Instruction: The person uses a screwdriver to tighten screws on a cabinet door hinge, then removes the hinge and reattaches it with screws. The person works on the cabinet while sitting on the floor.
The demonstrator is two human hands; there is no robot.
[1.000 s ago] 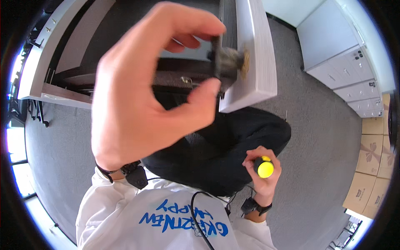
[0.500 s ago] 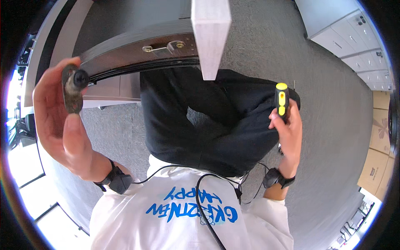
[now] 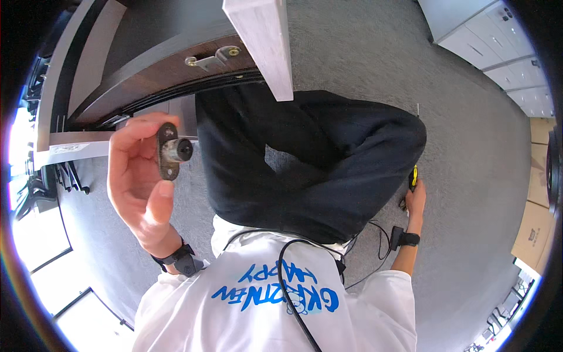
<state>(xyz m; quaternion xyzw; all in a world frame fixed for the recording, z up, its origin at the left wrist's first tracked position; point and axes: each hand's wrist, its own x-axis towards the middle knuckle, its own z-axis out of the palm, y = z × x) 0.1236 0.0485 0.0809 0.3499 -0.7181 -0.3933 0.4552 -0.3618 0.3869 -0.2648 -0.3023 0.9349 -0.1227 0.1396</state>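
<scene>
In my left hand (image 3: 134, 196), raised to the left of my lap, a drawer lock (image 3: 168, 151) is pinched between thumb and fingers. It has a flat, worn metal plate with a hole near its end and a short round barrel with a dark end. My right hand (image 3: 416, 202) is low beside my right knee, closed around the black and yellow handle of a screwdriver (image 3: 414, 178). The knee hides part of the tool. A thin shaft shows beyond the knee.
An open drawer (image 3: 158, 79) with a brown side and pale front panel (image 3: 264, 44) juts over my crossed legs (image 3: 316, 170). A metal bracket (image 3: 214, 59) is screwed to it. White cabinets (image 3: 487, 53) and cardboard boxes (image 3: 533, 229) stand at right. Black cables (image 3: 281, 258) cross my shirt.
My left hand has moved right and slightly down with the lock. My right hand has lowered the screwdriver from above my thigh to beside the knee. The drawer appears shifted left in view.
</scene>
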